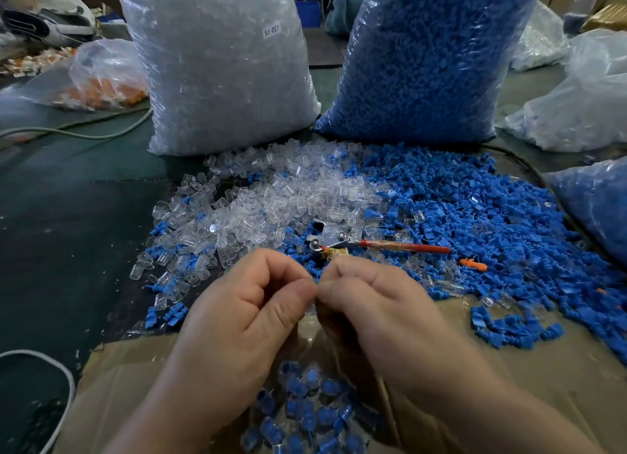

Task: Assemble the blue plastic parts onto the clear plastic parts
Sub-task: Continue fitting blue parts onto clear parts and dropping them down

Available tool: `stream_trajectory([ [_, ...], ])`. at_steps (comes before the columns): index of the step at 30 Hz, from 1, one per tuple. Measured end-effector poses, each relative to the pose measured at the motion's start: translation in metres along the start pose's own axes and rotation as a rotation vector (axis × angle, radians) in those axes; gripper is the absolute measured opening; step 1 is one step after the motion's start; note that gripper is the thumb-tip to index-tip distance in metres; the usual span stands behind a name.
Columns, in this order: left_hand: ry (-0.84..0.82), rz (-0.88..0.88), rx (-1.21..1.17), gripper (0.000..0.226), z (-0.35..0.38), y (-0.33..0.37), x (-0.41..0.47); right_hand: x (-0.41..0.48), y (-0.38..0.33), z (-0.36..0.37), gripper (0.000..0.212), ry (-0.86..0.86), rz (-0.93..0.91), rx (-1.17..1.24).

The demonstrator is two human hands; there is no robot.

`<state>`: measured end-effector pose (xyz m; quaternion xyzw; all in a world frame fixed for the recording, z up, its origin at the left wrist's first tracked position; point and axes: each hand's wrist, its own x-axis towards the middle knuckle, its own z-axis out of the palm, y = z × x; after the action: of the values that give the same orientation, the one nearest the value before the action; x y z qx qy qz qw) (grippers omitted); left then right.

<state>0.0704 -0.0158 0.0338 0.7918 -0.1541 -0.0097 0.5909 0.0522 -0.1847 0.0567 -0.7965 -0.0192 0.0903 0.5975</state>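
Assembled pieces (305, 409) are lying in the cardboard box (135, 362); above it the left hand (244, 311) and right hand (380, 304) are curling, fingertips meeting — whether gripping anything, I cannot tell.

Saw a red-handled tool (373, 244) lying flat mid-table; spotted one orange plug (473, 264) just beyond its handle tip; noted a clear bag (101, 77) of orange pieces far left; found a white cable (72, 392) curving bottom left; made out brown cardboard (559, 369) nearest.
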Motion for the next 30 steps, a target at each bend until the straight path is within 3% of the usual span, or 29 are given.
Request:
stream_trajectory([
  [2, -0.112, 0.050, -0.061, 0.035, -0.003, 0.002, -0.002, -0.003, -0.006, -0.005, 0.018, -0.172, 0.263, 0.370],
  [3, -0.170, 0.058, -0.070, 0.038, -0.005, 0.002, -0.003, -0.004, -0.006, -0.008, 0.018, -0.218, 0.294, 0.348],
  [5, -0.241, 0.076, 0.023, 0.034, -0.014, 0.003, -0.003, -0.003, -0.003, -0.014, 0.026, -0.201, 0.243, 0.048],
  [9, -0.344, 0.030, 0.291, 0.022, -0.033, 0.001, 0.003, 0.002, 0.009, -0.018, 0.031, 0.044, -0.042, -0.736],
  [14, -0.452, 0.040, 0.482, 0.036, -0.033, -0.004, 0.004, 0.003, 0.018, -0.012, 0.032, 0.080, -0.132, -1.003],
  [17, -0.393, 0.006, 0.500, 0.044, -0.034, -0.005, 0.005, 0.004, 0.019, -0.010, 0.042, 0.090, -0.175, -1.020],
  [21, 0.006, 0.002, 0.670, 0.016, -0.027, -0.012, 0.008, 0.010, 0.020, 0.005, 0.049, 0.063, -0.260, -1.084],
  [23, -0.016, -0.017, 0.798, 0.045, -0.022, -0.017, 0.011, 0.015, 0.019, 0.012, 0.047, 0.029, -0.272, -1.145],
  [25, -0.102, -0.029, 0.889, 0.057, -0.018, -0.019, 0.012, 0.017, 0.020, 0.014, 0.041, 0.027, -0.273, -1.177],
  [30, -0.139, -0.001, 0.791, 0.037, -0.013, -0.018, 0.012, 0.019, 0.022, 0.013, 0.032, 0.058, -0.257, -1.174],
])
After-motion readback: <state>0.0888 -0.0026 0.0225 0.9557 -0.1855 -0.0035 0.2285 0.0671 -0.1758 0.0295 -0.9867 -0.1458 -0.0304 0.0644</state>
